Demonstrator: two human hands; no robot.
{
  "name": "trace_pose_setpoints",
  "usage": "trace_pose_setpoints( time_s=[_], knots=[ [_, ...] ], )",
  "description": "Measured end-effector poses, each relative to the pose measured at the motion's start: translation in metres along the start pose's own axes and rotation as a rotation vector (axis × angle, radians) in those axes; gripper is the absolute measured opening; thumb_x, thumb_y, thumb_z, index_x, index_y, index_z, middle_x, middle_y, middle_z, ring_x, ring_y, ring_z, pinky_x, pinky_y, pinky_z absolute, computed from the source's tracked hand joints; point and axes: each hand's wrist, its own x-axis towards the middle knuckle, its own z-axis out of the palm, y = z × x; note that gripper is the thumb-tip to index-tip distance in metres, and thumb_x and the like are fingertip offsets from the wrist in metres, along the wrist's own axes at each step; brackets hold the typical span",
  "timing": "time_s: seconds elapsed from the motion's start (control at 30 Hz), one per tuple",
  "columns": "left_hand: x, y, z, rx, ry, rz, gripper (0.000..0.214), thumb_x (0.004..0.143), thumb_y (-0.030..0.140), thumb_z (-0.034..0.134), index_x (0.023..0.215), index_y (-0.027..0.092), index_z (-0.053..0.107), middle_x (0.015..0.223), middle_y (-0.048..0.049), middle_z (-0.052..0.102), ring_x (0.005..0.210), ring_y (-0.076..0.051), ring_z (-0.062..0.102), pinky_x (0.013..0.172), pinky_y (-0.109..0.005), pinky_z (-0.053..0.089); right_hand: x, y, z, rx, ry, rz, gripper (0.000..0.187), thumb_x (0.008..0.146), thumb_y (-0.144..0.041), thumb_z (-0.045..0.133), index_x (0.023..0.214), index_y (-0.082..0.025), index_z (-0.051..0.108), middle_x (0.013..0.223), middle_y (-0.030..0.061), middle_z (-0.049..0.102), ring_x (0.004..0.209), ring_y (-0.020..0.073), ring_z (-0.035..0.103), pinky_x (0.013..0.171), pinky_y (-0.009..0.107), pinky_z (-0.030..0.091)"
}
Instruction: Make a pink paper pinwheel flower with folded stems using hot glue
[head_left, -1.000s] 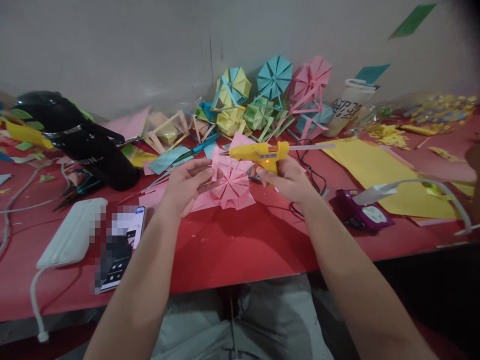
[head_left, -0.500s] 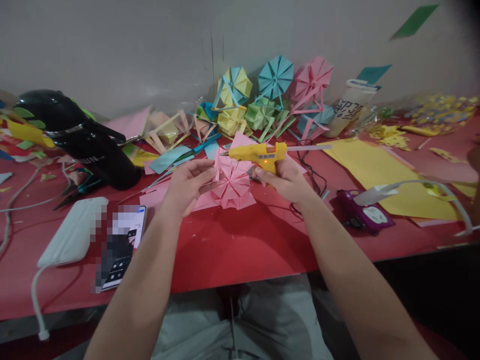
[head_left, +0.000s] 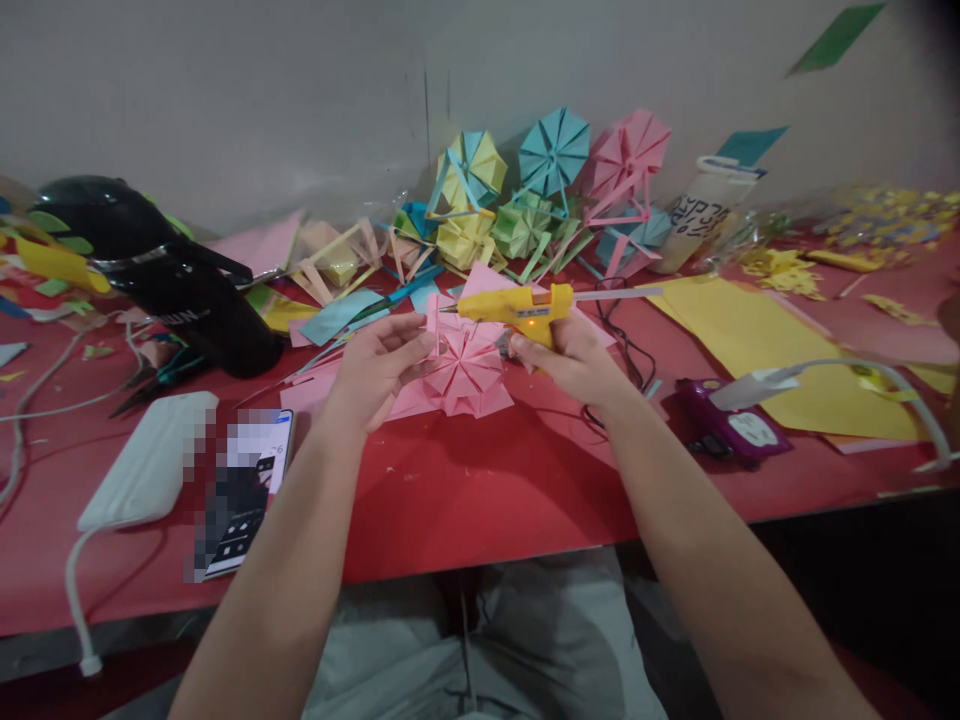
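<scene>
Pink paper strip (head_left: pixel 433 322) stands nearly upright above the left part of the worktop's (head_left: pixel 487 490) pink paper pile, pinched between the fingers of the left hand (head_left: pixel 375 368). Over the last second its top has tipped slightly and come upright again; otherwise both hands have barely moved. The right hand (head_left: pixel 571 355) stays wrapped round the handle of a yellow hot-glue gun (head_left: pixel 517 303), fingers clenched near its trigger; how far that is squeezed cannot be told. Its nozzle (head_left: pixel 448 309) points left at the strip, close enough that touching or just beside is hard to tell apart. A glue stick (head_left: pixel 619 293) juts from the rear. Below, the pleated pink paper rosette (head_left: pixel 463 368) has kept its place. So small a change suggests careful work at one spot on the strip; no glue can be made out there.
</scene>
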Motion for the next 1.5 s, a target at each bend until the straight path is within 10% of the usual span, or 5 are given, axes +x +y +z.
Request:
trace_pose_setpoints(
  time_s=[1.5],
  knots=[
    [0.005, -0.005, -0.004, 0.021, 0.050, 0.077, 0.052, 0.055, 0.026, 0.096, 0.101, 0.021, 0.073, 0.080, 0.0031, 0.066, 0.072, -0.009, 0.064, 0.072, -0.024, 0.059, -0.001, -0.014, 0.000, 0.039, -0.046, 0.038, 0.040, 0.087, -0.060, 0.065, 0.090, -0.021, 0.060, 0.076, 0.0042, 0.059, 0.077, 0.0210, 0.058, 0.072, 0.039, 0.054]
  ],
)
